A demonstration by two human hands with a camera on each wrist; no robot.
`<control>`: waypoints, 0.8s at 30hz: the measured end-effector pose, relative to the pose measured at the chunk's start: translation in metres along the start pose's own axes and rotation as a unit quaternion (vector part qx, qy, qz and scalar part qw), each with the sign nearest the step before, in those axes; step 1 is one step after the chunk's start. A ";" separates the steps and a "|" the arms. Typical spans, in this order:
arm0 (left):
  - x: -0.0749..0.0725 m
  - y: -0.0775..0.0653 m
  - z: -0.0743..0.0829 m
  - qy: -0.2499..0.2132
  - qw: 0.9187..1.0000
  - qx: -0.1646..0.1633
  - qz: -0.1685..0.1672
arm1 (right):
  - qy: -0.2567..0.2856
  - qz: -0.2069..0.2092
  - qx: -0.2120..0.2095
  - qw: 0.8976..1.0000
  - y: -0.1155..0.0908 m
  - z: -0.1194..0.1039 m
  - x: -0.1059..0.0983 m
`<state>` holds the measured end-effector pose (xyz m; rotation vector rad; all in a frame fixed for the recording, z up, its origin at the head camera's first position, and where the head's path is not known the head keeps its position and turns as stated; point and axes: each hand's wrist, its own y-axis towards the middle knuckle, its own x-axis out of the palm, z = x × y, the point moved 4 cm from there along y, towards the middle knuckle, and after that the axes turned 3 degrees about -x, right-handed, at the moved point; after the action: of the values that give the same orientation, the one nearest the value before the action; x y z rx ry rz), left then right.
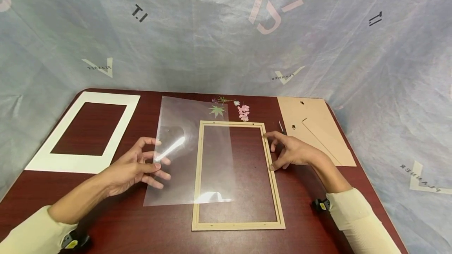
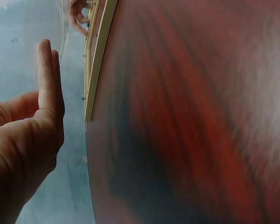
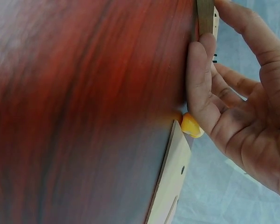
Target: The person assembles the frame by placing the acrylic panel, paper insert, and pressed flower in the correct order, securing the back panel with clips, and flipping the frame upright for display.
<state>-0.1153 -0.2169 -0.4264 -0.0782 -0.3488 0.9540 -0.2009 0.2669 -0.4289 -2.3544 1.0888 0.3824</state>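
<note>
My left hand (image 1: 132,166) pinches the left edge of a clear plastic sheet (image 1: 183,148) between thumb and fingers, other fingers spread behind it. The sheet tilts above the table and overlaps the left half of a pale wooden picture frame (image 1: 197,167), which lies flat. My right hand (image 1: 294,152) holds the frame's right side, thumb and index fingertip set apart along the bar. In the right wrist view, bent fingers (image 3: 200,70) press close against the frame bar (image 3: 205,18). The left wrist view shows the left hand (image 2: 32,116) upright beside the frame's corner (image 2: 95,84).
A white mat board (image 1: 95,164) lies at the left. Behind the frame are a green leaf (image 1: 217,111), pink pressed flowers (image 1: 243,112) and small sprigs (image 1: 222,99). A brown backing board (image 1: 318,128) with metal fittings lies right, a thin pointed tool (image 1: 281,126) beside it.
</note>
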 end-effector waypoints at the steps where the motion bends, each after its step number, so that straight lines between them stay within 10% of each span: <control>1: 0.003 0.000 -0.001 -0.003 1.000 -0.002 -0.001 | 0.000 0.000 -0.001 1.000 0.000 0.000 0.000; 24: 0.057 0.007 -0.026 -0.045 0.998 -0.044 0.015 | -0.003 0.003 0.000 1.000 0.000 -0.001 0.000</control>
<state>-0.0820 -0.1641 -0.4373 -0.1216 -0.4736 0.9744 -0.2009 0.2668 -0.4276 -2.3483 1.0930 0.3919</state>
